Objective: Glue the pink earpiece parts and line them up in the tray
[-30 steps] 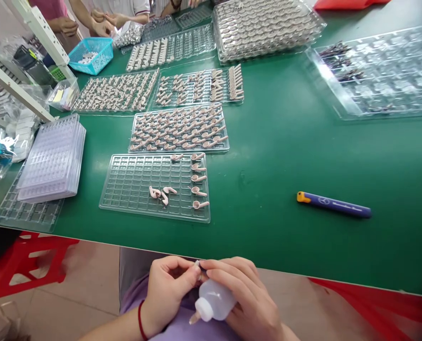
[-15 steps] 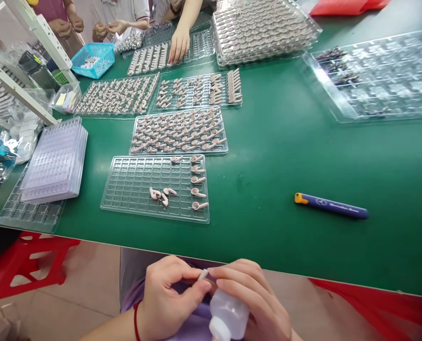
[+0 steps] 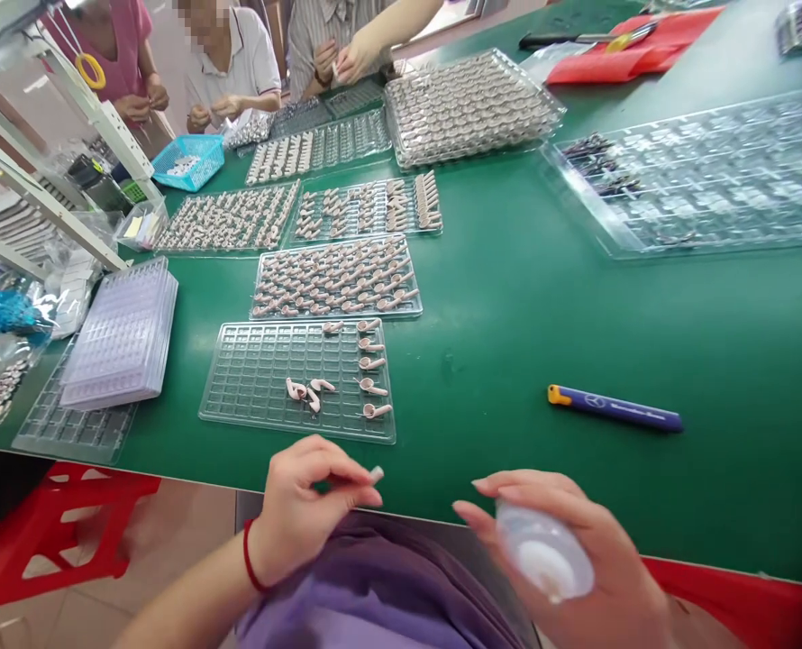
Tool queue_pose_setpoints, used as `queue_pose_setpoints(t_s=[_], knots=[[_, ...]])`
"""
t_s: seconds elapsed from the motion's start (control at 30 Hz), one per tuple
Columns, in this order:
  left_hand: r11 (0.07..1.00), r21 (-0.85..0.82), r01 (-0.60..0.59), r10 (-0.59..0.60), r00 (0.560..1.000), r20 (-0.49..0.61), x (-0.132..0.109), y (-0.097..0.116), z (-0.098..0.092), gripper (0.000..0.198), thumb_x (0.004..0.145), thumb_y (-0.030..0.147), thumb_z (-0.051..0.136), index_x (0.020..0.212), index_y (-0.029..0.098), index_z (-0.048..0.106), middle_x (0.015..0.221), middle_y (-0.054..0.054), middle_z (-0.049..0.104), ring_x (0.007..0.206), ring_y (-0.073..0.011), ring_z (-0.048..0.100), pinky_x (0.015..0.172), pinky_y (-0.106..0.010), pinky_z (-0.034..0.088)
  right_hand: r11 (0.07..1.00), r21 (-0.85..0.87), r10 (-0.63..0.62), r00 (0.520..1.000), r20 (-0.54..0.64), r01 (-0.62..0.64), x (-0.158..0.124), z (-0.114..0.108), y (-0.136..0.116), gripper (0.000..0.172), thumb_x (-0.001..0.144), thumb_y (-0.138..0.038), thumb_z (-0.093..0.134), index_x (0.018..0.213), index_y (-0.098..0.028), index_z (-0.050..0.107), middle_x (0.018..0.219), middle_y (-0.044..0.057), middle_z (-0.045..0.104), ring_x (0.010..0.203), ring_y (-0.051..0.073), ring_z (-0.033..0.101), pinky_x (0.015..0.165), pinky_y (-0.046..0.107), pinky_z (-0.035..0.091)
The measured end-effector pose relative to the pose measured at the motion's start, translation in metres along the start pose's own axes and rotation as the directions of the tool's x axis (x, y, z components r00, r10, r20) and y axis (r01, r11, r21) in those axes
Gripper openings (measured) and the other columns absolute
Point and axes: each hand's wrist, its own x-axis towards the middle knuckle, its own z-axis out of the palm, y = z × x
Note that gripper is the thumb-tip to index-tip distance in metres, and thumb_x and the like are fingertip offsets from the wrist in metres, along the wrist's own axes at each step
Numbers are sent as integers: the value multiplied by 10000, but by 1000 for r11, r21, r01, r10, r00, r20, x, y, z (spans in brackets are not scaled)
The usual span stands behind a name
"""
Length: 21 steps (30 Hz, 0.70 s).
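My left hand (image 3: 310, 500) pinches a small pale plastic piece (image 3: 376, 474) between thumb and fingertips, just over the table's front edge. Most of that piece is hidden by the fingers. In my right hand (image 3: 600, 577) lies a translucent squeeze bottle (image 3: 542, 532), its white end tilted down toward me, away from the left hand. Beyond my hands is a clear compartment tray (image 3: 259, 379). Several pale pink earphone-like parts (image 3: 372, 386) sit along its right column, one more stands near the top, and a loose cluster (image 3: 312, 393) lies mid-tray.
A blue pen-like cutter (image 3: 614, 410) with an orange end lies on the green table (image 3: 482, 297). Filled trays (image 3: 337, 279) stand behind, a tray stack (image 3: 121, 333) at left, a larger clear tray (image 3: 718, 171) at right. Co-workers (image 3: 232, 54) work across the table.
My hands have moved apart: the right hand with the bottle went right, the left hand with the piece rose slightly. A co-worker's hand has drawn back from a far tray.
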Motion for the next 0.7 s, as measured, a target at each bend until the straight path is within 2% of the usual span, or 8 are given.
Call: queue_pose_setpoints(t_s=[0.07,0.13,0.2,0.3,0.43,0.7], knots=[[984,117,-135,133,991,18,32,-3,-12,81,856,220,707,804,204,766,740,-47,746,706,-169,676,695,-265,538,998,-27,47,997,-61,-49,8,-3,4,298,766,-148,771,1001,-229,607,840,42,674,739,203,646,625,333,558],[935,274,-226,218,974,62,67,-8,-22,120,889,184,642,854,204,755,825,-56,762,757,-178,692,725,-279,538,994,-53,90,990,-110,-96,12,-3,7,239,782,-203,772,959,-234,616,811,38,678,715,200,645,599,322,553],[883,385,-269,239,963,123,98,-13,-30,137,885,159,622,857,208,746,858,-49,766,779,-179,697,729,-275,528,992,-60,103,988,-119,-110,12,-3,9,215,791,-224,767,946,-234,618,798,37,682,708,200,647,595,317,554],[857,430,-285,231,957,176,133,-21,-37,118,831,121,658,816,207,738,841,-29,765,778,-179,693,725,-267,510,995,-58,76,992,-98,-82,11,-4,11,233,787,-224,770,962,-234,616,807,37,687,702,197,649,614,319,562],[835,477,-273,200,960,198,153,-30,-41,103,789,100,684,784,194,726,793,-15,752,745,-170,672,682,-253,485,994,-63,83,991,-103,-90,10,-4,13,223,796,-233,760,964,-246,613,810,31,686,691,194,651,605,317,565],[790,559,-252,163,965,206,163,-36,-33,61,794,146,712,775,204,711,762,12,734,755,-169,627,722,-283,462,991,-57,115,990,-79,-120,11,-4,10,227,796,-215,753,963,-243,601,819,24,675,715,188,644,648,311,567]])
